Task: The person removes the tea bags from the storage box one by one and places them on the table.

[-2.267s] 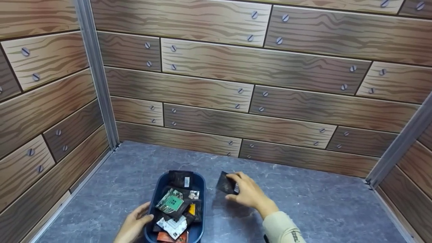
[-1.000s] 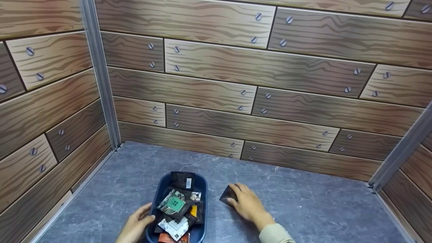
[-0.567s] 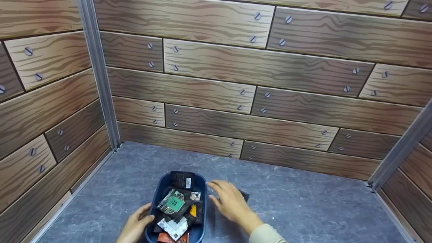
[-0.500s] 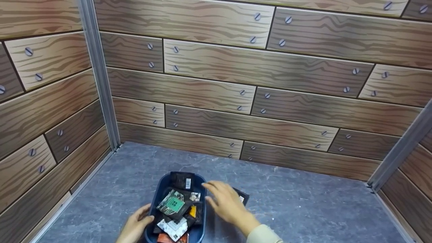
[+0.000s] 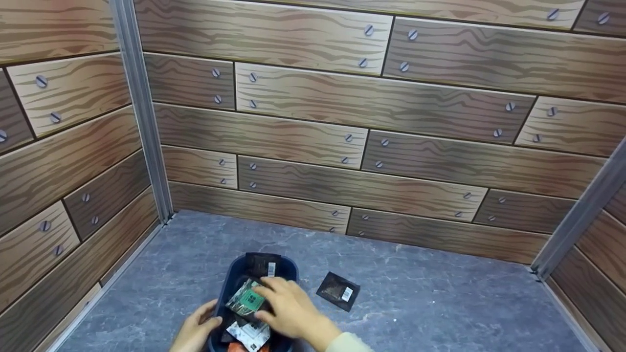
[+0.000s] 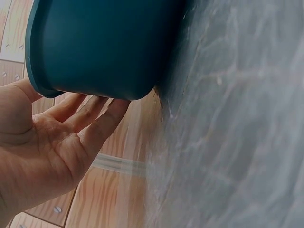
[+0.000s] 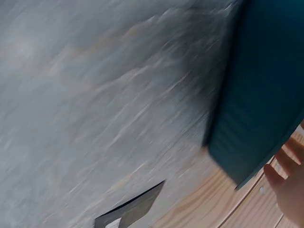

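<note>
A dark blue plastic bin (image 5: 223, 293) holds several small sachets. On top lies a green-and-black sachet (image 5: 244, 298), with a white patterned sachet (image 5: 250, 336) below it and a black sachet (image 5: 259, 264) against the far wall. My left hand (image 5: 194, 328) grips the bin's left side, thumb at the rim, fingers (image 6: 102, 118) along the outer wall. Above the bin is my right hand (image 5: 291, 308), fingers spread, tips overlapping the green-and-black sachet's right edge. A flat black sachet (image 5: 338, 292) with a white label lies on the table to the right of the bin.
The grey-blue marbled table (image 5: 440, 303) is enclosed by wood-patterned panels (image 5: 303, 173). Metal posts stand at the left corner (image 5: 144, 112) and the right corner (image 5: 567, 225). An orange sachet (image 5: 237, 347) shows at the bin's near end.
My right hand has let go of the black sachet, leaving it flat on the table, and has moved left over the bin. My left hand stays at the bin's side.
</note>
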Tool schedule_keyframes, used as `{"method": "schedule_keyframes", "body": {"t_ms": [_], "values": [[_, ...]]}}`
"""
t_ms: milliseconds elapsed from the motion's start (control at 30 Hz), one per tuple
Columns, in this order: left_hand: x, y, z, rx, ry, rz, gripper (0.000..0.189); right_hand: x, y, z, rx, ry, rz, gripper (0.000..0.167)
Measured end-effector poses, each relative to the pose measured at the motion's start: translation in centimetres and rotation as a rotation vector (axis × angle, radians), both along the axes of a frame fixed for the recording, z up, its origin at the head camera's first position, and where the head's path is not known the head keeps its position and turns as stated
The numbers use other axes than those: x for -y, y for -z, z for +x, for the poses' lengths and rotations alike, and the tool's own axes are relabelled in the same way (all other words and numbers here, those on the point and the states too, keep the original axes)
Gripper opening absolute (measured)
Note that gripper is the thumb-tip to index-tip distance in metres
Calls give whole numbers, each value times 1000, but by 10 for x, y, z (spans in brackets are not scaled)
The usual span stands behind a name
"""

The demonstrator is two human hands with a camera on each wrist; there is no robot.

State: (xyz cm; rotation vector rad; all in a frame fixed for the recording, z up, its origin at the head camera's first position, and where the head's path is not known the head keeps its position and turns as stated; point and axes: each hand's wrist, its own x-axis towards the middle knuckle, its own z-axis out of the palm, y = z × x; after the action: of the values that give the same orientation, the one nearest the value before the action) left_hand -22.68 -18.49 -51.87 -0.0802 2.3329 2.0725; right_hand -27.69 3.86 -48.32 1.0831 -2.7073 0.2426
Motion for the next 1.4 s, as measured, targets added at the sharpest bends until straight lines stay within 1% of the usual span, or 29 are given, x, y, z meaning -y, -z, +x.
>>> {"method": "schedule_keyframes", "body": {"t_ms": [67, 200, 367, 467, 600, 733, 867, 1000, 1067, 1133, 1200, 1300, 1400], "values": [[0, 0, 0, 19, -11, 14, 53, 8, 0, 2, 38, 12, 25, 55], [0, -1, 1, -6, -17, -3, 51, 18, -1, 5, 105, 65, 67, 59], [-2, -3, 3, -21, -45, -48, 50, 24, 4, 7, 73, 100, 98, 55], [-2, -3, 4, -29, -41, -49, 50, 26, 8, 10, 55, 109, 96, 53], [0, -3, 4, -40, -35, -65, 50, 28, 9, 11, 76, 115, 77, 55], [0, -4, 4, -46, -33, -66, 50, 28, 10, 11, 56, 124, 63, 61], [-3, -5, 3, -12, -40, -49, 49, 26, 11, 10, 28, 122, 46, 63], [-5, -3, 3, 18, -61, -42, 49, 24, 9, 10, 49, 97, 21, 63], [-6, -3, 3, 5, -61, -46, 49, 22, 8, 10, 56, 88, 11, 62], [-6, -2, 3, -17, -46, -52, 49, 20, 6, 10, 61, 84, -4, 62], [-6, -2, 3, -39, -34, -67, 50, 18, 4, 11, 72, 79, -28, 63], [-4, -2, 3, -50, -29, -79, 49, 14, 1, 12, 81, 63, -78, 64], [-3, -2, 4, -45, -40, -82, 48, 11, 0, 13, 37, 40, -147, 65]]}}
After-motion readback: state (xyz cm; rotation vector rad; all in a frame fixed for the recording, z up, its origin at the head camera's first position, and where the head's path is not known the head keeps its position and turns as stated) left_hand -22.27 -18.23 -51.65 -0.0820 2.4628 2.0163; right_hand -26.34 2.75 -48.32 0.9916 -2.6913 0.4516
